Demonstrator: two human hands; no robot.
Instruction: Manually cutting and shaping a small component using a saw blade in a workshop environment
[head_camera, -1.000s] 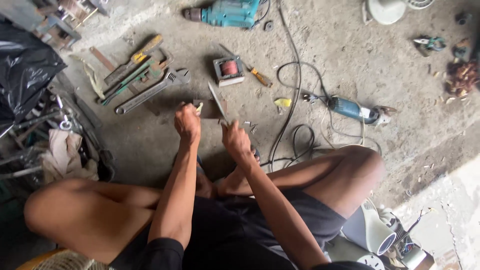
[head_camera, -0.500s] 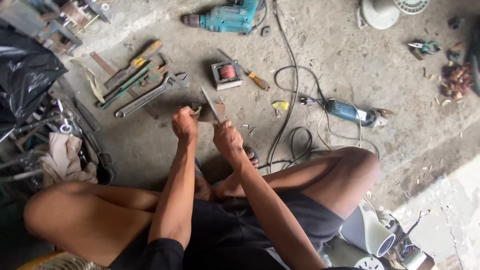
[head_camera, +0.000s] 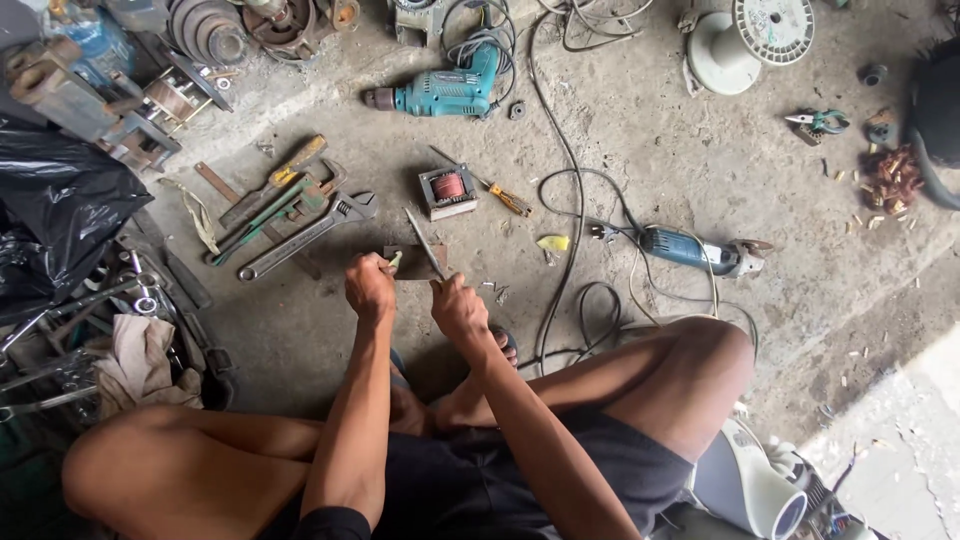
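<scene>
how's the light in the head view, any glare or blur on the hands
Head view: soft, even daylight on the concrete floor, overexposed patch at the lower right corner; left hand and right hand are sharp, no motion blur; black plastic sheet shows mild sheen.

Single head camera looks steeply down, near, over floor (head_camera: 640, 130)

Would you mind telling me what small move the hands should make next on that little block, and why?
Probably bring the flat blade in the right hand down again onto the small dark block. The blade stands tilted with its lower end at the block, and the left hand is beside the block, gripping a small tool there. What the blade does to the block is too small to tell.
</scene>
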